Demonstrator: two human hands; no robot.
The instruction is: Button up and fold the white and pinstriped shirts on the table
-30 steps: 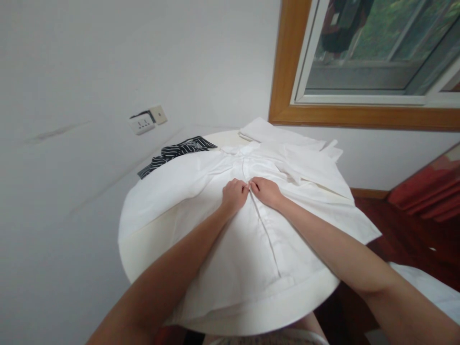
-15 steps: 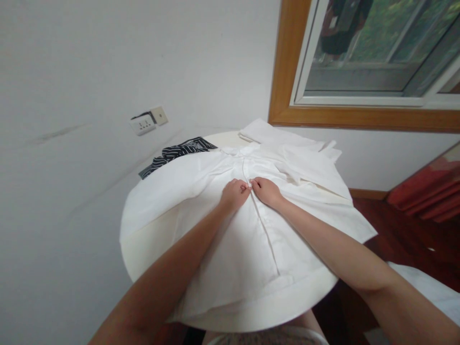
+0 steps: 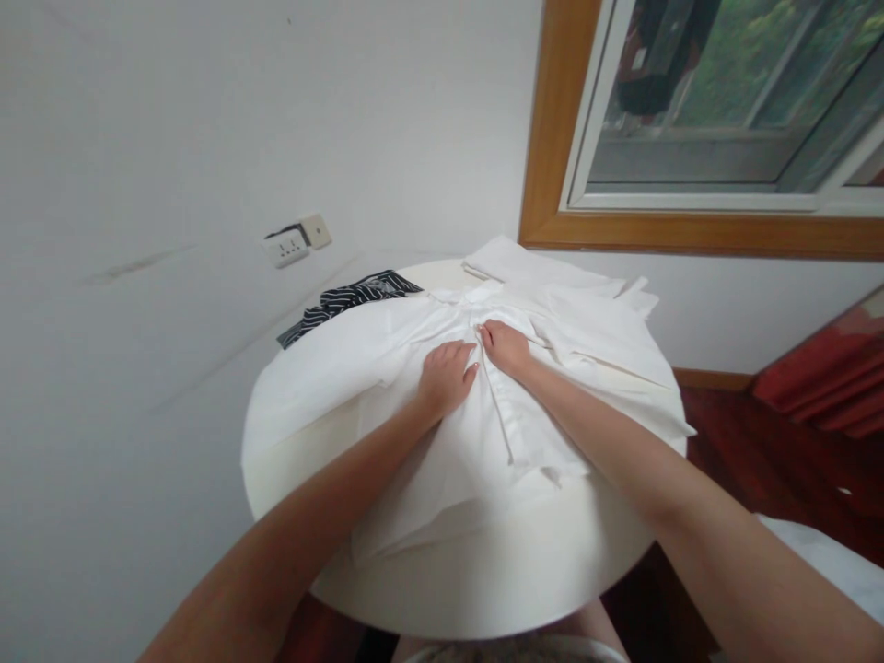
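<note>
A white long-sleeved shirt (image 3: 442,479) is spread front side up over a round cream table (image 3: 483,580), collar towards the wall. My right hand (image 3: 504,346) pinches the edge of its front opening, a little below the collar. Just left of the opening, my left hand (image 3: 446,373) rests on the cloth, fingers stretched out and thumb apart. Below my hands the placket edge (image 3: 498,416) runs towards me, and the hem is rumpled at the right. Buttons are too small to make out.
A black-and-white striped cloth (image 3: 349,299) lies at the table's back left edge. Behind it are wall sockets (image 3: 288,247). A wood-framed window (image 3: 542,184) is at the upper right. A red curtain (image 3: 829,378) hangs at the right, and white fabric (image 3: 821,562) shows at the lower right.
My right hand has moved up the opening towards the collar. My left hand has loosened from its pinch and lies flatter. The shirt's right front hem has slid away from me and bunched.
</note>
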